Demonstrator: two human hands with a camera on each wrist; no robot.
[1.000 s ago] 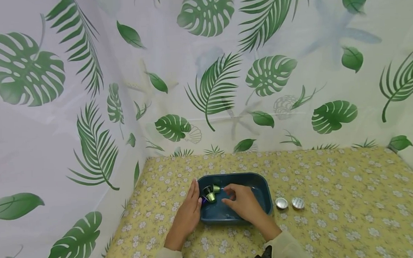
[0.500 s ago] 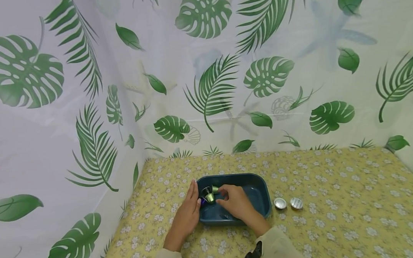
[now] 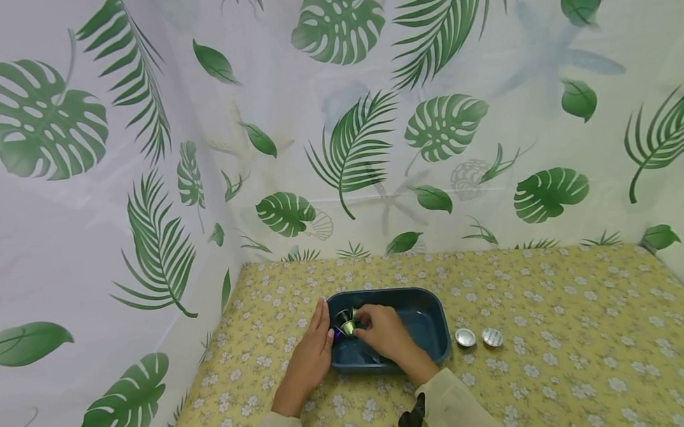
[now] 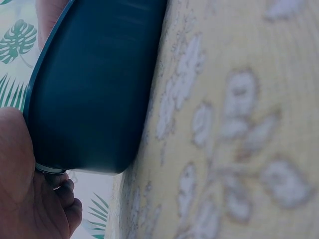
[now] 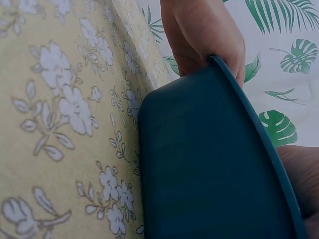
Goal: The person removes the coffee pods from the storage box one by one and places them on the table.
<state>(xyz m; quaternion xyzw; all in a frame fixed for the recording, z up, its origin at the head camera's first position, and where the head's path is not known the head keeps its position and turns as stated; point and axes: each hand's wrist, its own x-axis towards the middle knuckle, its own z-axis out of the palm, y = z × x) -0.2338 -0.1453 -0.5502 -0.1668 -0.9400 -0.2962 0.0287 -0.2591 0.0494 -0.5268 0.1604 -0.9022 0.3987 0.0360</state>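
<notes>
A dark blue tray (image 3: pixel 421 318) sits on the table. Bunched at its left end are coffee capsules: a black one (image 3: pixel 343 316), a light green one (image 3: pixel 347 328), a purple one (image 3: pixel 338 333), and another green one mostly behind my fingers. My left hand (image 3: pixel 312 353) holds the tray's left wall, thumb at the rim and fingers along the outside. My right hand (image 3: pixel 386 331) reaches inside, thumb and index finger pinching at the front light green capsule, partly covering it. In the right wrist view, the tray wall (image 5: pixel 209 159) hides the capsules.
Two silver-topped capsules stand on the table right of the tray, one nearer (image 3: pixel 464 337) and one farther right (image 3: pixel 492 337). A yellow floral cloth (image 3: pixel 576 330) covers the table. A leaf-patterned curtain (image 3: pixel 377 237) hangs behind and to the left.
My right hand has moved left inside the tray, up to the light green capsules, and its thumb and finger have closed in. My left hand has stayed at the tray's left wall.
</notes>
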